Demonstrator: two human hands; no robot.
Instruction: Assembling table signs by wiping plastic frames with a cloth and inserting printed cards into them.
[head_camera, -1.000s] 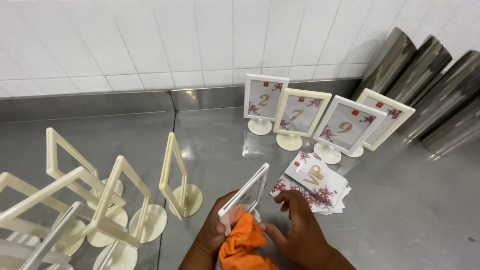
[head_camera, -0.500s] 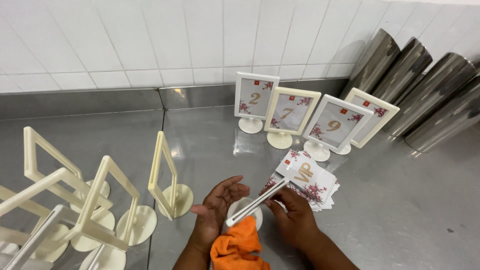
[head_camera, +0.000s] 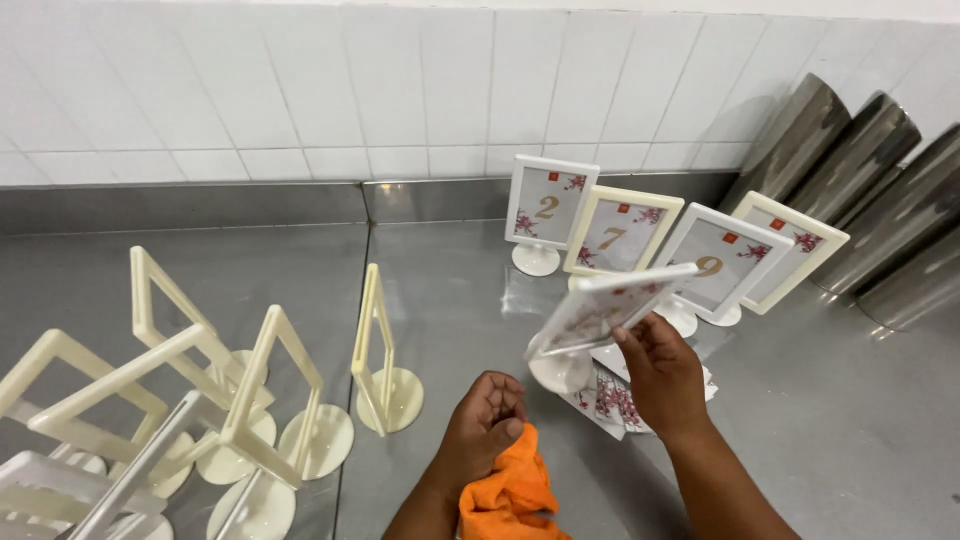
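My right hand (head_camera: 662, 374) grips a cream table-number frame (head_camera: 603, 308) with a floral card in it, tilted nearly flat above the steel counter, its round base (head_camera: 560, 370) hanging low on the left. My left hand (head_camera: 486, 425) is curled around an orange cloth (head_camera: 510, 492) just left of that base. Under the held frame lies a small stack of floral number cards (head_camera: 612, 405). Behind it several filled frames (head_camera: 545, 208) stand in a row along the back.
Several empty cream frames (head_camera: 380, 345) on round bases stand and lean at the left of the steel counter (head_camera: 850, 440). Shiny metal cylinders (head_camera: 850, 160) lean against the white tiled wall at the right.
My right hand has lifted the frame up and to the right, away from the cloth. My left hand has let go of the frame and now holds only the orange cloth.
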